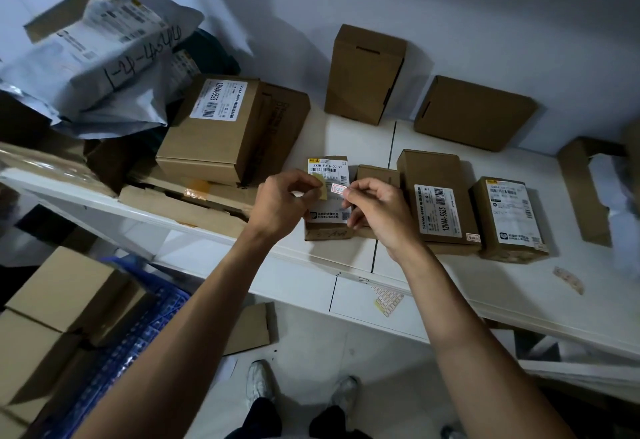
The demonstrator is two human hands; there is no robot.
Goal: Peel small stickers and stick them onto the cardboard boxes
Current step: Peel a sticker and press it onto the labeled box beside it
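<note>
Both hands meet at frame centre, over a small cardboard box (328,196) lying flat on the white surface (450,276).

Left hand (282,204): fingers pinched narrow on a yellowish backing strip (322,187), which hangs down from the pinch.

Right hand (375,210): thumb and forefinger pinched on one end of a small sticker (337,189). Sticker is white, rectangular, with a red border and red marking inside; text too small to read. It sits between the two hands, just right of the strip, above the box's printed shipping label (329,170). Cannot tell if it touches the box.

Box under the hands: brown, white barcode label on top, handwriting on the near edge.

Right of centre, two more labelled boxes side by side: one with a "12V4A-5525" label (440,210), which carries a small red-bordered sticker at its lower right corner (473,237), and a second box (509,218) just right of it.

Upper centre and upper right: two plain boxes against the wall, one upright (363,75), one tilted (472,113).

Left of centre: larger box (211,133) with a barcode label, beside grey mailer bags (104,57) in the upper left.

Sticker sheet (388,300) lies at the surface's near edge, below the right forearm.
</note>
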